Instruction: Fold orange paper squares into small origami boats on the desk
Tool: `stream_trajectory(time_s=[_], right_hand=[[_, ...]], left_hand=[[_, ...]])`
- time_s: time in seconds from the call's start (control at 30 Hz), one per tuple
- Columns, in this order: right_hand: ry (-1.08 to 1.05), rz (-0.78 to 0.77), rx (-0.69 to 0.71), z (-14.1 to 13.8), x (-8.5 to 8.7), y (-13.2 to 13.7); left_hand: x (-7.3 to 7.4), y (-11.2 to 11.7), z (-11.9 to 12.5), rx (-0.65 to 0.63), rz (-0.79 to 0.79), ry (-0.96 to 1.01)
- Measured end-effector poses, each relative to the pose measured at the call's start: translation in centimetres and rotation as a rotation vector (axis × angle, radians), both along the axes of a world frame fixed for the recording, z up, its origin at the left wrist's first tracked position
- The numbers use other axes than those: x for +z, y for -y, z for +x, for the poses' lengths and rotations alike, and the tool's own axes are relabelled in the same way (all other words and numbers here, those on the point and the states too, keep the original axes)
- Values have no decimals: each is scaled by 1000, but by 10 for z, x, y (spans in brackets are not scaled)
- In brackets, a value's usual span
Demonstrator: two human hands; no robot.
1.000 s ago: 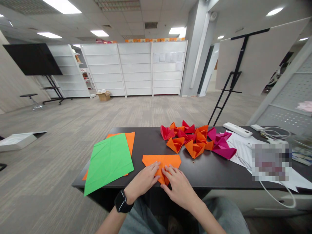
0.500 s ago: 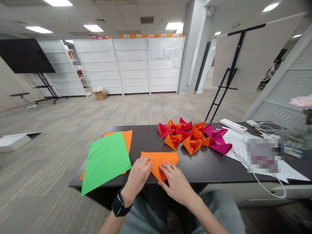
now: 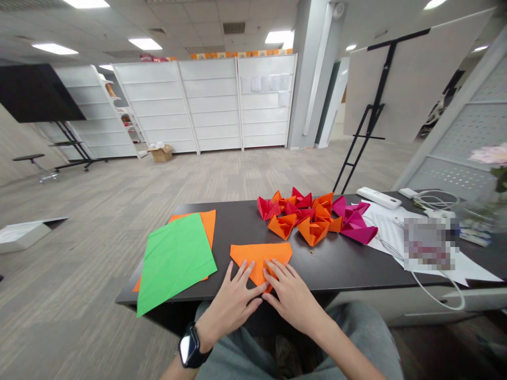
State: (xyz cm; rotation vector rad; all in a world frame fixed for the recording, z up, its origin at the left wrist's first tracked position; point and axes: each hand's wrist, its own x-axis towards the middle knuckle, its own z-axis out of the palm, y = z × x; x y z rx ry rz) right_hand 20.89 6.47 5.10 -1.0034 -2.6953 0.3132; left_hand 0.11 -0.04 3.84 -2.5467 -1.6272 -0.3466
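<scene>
A partly folded sheet of orange paper (image 3: 253, 254) lies flat at the front edge of the dark table, its straight side away from me and its point toward me. My left hand (image 3: 236, 294), with a black watch on the wrist, rests fingers spread over the paper's lower left part. On the lower right part lie the spread fingers of my right hand (image 3: 291, 293). Both hands press from above, and they hide the paper's near point. Beyond it stand several folded paper boats (image 3: 312, 231) in orange, red and magenta.
Left on the table (image 3: 233, 221), a green paper sheet (image 3: 176, 264) overlaps orange sheets (image 3: 208, 227) and hangs past the front edge. On the right are printed papers (image 3: 390, 229), a white power strip (image 3: 379, 198) and a looping white cable (image 3: 439, 303).
My left hand has moved down and right, its fingers now spread near the paper's point. The right hand stays on the paper with small finger shifts. The view has tilted slightly.
</scene>
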Motion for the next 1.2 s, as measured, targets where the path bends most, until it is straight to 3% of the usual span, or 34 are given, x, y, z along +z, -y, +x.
stream_trajectory(time_s=[0.23,0.33,0.47,0.6,0.87,1.03,1.2], right_hand=[[51,30,61,-2,8,-16],[81,-11,64,-5,15,-37],[89,18,-62,-6,22,-70],[120,64,-43,-5,22,-88],[49,152,1,-5,32,-76],[28,118,62,1,13,-60],[74,216,69,3,-3,-42]], left_hand=[[-9,-12,-17,59,21,36],[-11,-13,-19,78,49,28],[-10,-13,-19,75,11,5],[-11,-13,-18,82,31,31],[-10,-12,-16,96,52,37],[-6,-10,-14,92,90,85],[-7,-8,-8,107,213,60]])
